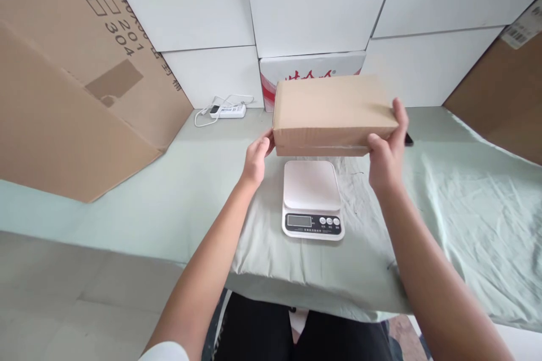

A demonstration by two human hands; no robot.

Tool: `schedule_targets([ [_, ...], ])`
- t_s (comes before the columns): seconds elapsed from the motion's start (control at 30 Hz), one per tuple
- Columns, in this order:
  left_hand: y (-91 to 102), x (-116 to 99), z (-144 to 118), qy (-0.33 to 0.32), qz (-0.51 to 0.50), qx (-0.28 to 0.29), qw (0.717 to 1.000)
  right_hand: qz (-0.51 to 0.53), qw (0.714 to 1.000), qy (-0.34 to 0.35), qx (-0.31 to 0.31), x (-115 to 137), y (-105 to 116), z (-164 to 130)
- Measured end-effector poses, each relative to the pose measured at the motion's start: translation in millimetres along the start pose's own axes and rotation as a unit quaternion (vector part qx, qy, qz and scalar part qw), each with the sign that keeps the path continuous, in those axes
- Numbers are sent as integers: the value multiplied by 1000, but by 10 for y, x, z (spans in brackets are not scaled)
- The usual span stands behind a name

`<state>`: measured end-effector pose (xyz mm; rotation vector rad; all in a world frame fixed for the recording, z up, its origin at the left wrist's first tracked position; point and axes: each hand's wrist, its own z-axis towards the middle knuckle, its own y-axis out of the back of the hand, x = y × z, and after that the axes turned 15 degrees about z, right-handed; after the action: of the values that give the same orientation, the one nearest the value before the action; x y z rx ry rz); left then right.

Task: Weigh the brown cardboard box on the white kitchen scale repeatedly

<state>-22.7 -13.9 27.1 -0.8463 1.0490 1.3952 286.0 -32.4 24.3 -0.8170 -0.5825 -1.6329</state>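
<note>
A brown cardboard box (334, 104) is held level between both my hands, above and behind a white digital scale (312, 186). My left hand (257, 157) grips the box's left end, its fingers partly hidden underneath and behind. At the right end, my right hand (387, 149) clasps the box, with the thumb on the front face and a finger up at the side. Nothing rests on the scale's platform, and its display (299, 220) looks blank. Three round buttons sit right of the display.
Large cardboard pieces flank the table, left (76, 84) and right (503, 84). Behind stand white panels (313, 5) and a white-and-red printed box (271, 76). A white power strip with a cable (228, 111) lies back left. A pale green cloth (203, 180) covers the table.
</note>
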Motion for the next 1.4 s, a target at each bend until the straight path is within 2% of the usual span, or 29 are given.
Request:
schedule_targets([
  [0.1,-51,336,114,42,-3,-7,999,10,1000,-15,-20,-374,-139,57],
  [0.2,-65,510,117,58,-6,-3,998,11,1000,-26,-2,-620,-150,-26],
  [0.57,-143,519,110,52,14,34,998,10,999,-38,-30,-1151,33,-14],
  [0.67,-135,567,119,37,8,35,999,35,998,-28,-49,-1102,-13,-10],
  [0.77,-129,602,130,31,5,36,999,44,997,-29,-47,-906,-77,-14],
  [0.93,-120,632,141,23,10,27,999,55,995,-81,-21,-668,-133,-24],
  [1.07,-120,630,154,32,11,23,999,58,992,-108,-14,-685,-131,-37],
  [1.4,-123,638,177,42,30,47,998,32,994,-104,-5,-782,-101,-66],
])
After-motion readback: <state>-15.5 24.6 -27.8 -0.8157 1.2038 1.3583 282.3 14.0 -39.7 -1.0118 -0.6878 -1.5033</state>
